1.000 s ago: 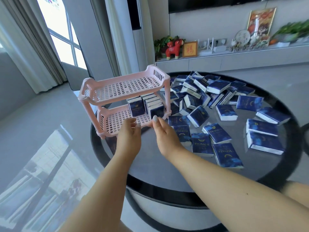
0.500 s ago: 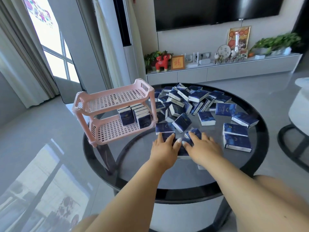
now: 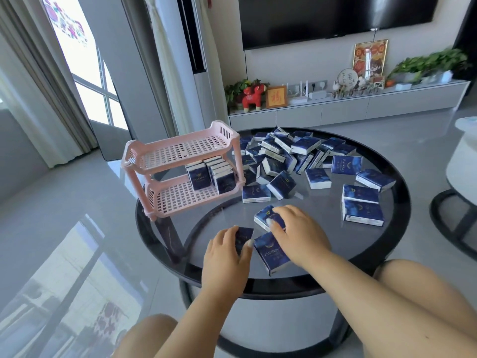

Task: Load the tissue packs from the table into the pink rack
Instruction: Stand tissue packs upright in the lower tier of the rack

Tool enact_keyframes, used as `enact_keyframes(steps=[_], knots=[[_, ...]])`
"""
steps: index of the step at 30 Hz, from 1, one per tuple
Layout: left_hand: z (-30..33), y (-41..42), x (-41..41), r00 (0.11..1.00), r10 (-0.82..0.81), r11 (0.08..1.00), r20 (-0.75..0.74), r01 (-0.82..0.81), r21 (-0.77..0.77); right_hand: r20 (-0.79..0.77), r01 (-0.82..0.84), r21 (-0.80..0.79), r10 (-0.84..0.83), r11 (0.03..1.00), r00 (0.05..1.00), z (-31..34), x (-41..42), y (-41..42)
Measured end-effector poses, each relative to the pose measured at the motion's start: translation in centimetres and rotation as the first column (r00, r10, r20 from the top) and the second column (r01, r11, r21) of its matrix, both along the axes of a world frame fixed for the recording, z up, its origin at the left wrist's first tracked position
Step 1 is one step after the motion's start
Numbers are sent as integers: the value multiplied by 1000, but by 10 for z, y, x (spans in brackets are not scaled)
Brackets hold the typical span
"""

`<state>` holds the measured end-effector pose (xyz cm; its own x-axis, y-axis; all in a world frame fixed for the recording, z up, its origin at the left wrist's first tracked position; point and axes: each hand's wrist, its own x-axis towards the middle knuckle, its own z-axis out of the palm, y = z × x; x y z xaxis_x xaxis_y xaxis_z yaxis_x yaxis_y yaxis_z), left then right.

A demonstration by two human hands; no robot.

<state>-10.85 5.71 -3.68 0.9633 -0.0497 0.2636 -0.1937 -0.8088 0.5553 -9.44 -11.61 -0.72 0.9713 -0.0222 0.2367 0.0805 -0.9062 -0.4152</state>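
The pink two-tier rack (image 3: 180, 151) stands at the left rim of the round glass table (image 3: 322, 244). Several dark blue tissue packs (image 3: 206, 174) stand upright on its lower shelf; the top shelf holds nothing. Many more packs (image 3: 296, 153) lie in a heap at the far side. My left hand (image 3: 227, 251) grips one pack (image 3: 244, 237) near the front edge. My right hand (image 3: 296, 233) holds another pack (image 3: 265, 218), and a third pack (image 3: 271, 254) lies partly under its palm.
Loose packs (image 3: 361, 202) are scattered on the table's right side. A white side table (image 3: 462, 161) stands at the right. A TV cabinet (image 3: 348, 107) with ornaments runs along the back wall. My knees (image 3: 413, 293) are close to the table's front edge.
Both hands left the rack's lower shelf, came back to the table's near side and closed on packs there. The view has pulled back from the table.
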Motion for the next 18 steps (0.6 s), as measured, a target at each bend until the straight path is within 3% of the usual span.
enact_keyframes(steps=[3,7,14,18], knots=[[-1,2,-7,991,127,989,31,-129,79,149,173,-46,-164,984,975,-5,-10,-5],[3,1,-9,983,181,980,-18,-179,89,64,311,-61,-307,948,950,-20,-25,-11],[11,10,-16,992,100,968,-80,-115,-225,55,333,181,-348,925,936,-18,-27,-14],[11,17,-17,994,53,908,-99,-90,-410,19,322,463,-372,826,928,-14,-27,-18]])
